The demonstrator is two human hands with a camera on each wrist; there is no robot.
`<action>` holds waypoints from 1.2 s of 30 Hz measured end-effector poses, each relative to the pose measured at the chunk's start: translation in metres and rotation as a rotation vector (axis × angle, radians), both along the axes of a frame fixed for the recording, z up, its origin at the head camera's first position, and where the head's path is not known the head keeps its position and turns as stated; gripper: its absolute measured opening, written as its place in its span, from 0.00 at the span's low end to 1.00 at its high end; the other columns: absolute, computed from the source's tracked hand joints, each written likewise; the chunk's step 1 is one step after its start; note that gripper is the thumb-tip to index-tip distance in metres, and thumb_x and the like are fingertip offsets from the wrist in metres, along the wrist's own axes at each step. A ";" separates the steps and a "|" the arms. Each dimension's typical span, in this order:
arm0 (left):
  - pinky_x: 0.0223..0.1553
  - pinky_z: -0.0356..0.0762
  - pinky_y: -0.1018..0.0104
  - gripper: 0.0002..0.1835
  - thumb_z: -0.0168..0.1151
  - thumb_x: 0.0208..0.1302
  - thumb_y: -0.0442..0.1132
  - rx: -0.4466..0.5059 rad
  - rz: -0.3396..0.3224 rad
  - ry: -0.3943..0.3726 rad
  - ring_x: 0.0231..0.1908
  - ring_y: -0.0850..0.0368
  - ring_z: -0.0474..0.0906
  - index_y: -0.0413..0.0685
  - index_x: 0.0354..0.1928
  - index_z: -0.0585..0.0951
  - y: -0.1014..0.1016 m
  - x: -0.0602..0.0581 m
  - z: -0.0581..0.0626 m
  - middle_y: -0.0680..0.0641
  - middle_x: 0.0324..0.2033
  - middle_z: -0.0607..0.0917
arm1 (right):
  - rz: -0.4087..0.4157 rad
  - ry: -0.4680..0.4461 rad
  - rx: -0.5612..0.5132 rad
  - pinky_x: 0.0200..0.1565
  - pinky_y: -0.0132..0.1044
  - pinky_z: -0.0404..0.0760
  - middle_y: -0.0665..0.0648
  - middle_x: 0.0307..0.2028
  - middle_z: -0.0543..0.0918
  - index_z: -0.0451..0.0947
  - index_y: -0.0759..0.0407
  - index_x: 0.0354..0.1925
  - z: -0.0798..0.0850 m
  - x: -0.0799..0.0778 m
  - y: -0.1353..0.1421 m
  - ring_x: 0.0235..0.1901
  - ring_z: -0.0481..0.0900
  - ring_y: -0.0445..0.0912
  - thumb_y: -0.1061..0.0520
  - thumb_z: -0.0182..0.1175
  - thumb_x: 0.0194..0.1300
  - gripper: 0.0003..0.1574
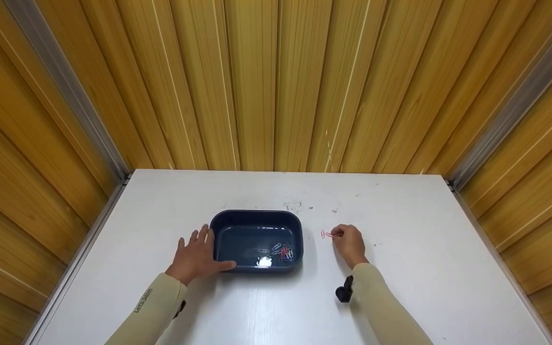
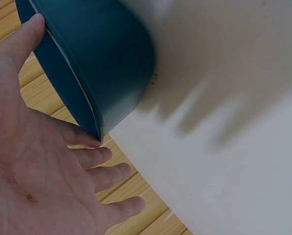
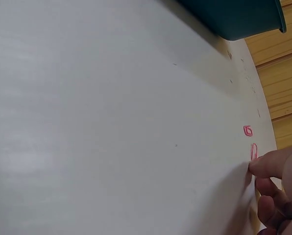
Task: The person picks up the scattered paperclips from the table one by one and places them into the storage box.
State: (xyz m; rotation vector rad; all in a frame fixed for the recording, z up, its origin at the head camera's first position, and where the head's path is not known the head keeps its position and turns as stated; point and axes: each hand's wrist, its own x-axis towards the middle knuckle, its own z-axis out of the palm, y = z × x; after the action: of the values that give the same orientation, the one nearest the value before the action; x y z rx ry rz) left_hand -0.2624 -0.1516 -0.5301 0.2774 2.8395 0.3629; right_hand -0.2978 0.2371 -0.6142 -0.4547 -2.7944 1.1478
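A dark blue rectangular bin (image 1: pixel 257 270) stands on the white table, left of middle in the head view. Several paper clips (image 1: pixel 285 253), red, white and dark, lie inside it, mostly bunched in the near right corner. My left hand (image 1: pixel 193 258) spreads its fingers along the bin's left end, with the thumb and index fingertip at the rim (image 2: pixel 80 81). To the right of the bin, my right hand (image 1: pixel 349 244) pinches the end of a red paper clip (image 3: pixel 254 151) low over the table. Another red paper clip (image 3: pixel 248 130) lies just beyond it, on the bin's side.
Small dark marks (image 1: pixel 293 206) dot the white table (image 1: pixel 400 287) behind the bin. Wood-patterned panels (image 1: pixel 276 86) rise at the back and both sides. A small black device (image 1: pixel 344 291) sits at the right wrist.
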 end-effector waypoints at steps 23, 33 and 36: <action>0.69 0.46 0.31 0.63 0.62 0.48 0.73 -0.018 -0.002 0.009 0.73 0.34 0.52 0.33 0.73 0.53 0.001 0.001 0.000 0.34 0.74 0.53 | 0.029 0.081 -0.016 0.35 0.36 0.73 0.57 0.30 0.82 0.81 0.60 0.30 -0.006 0.007 0.001 0.32 0.77 0.47 0.66 0.61 0.61 0.04; 0.68 0.46 0.30 0.64 0.62 0.48 0.74 -0.025 -0.008 0.006 0.73 0.33 0.51 0.33 0.73 0.53 0.000 -0.001 -0.002 0.34 0.74 0.53 | 0.032 0.127 -0.049 0.35 0.35 0.73 0.57 0.30 0.83 0.82 0.61 0.31 0.005 0.012 -0.003 0.32 0.77 0.47 0.67 0.61 0.60 0.04; 0.68 0.46 0.30 0.64 0.62 0.48 0.74 -0.021 -0.008 0.005 0.73 0.33 0.51 0.32 0.73 0.53 -0.001 -0.002 -0.002 0.34 0.74 0.53 | 0.040 0.140 -0.051 0.34 0.35 0.71 0.56 0.30 0.83 0.81 0.61 0.30 0.009 0.012 -0.006 0.32 0.76 0.46 0.67 0.61 0.60 0.04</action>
State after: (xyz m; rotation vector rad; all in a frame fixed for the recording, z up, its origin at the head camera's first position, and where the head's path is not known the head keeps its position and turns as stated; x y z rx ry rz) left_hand -0.2641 -0.1521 -0.5324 0.2863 2.8448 0.3306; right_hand -0.2862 0.2308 -0.6050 -0.3109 -2.6712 1.2118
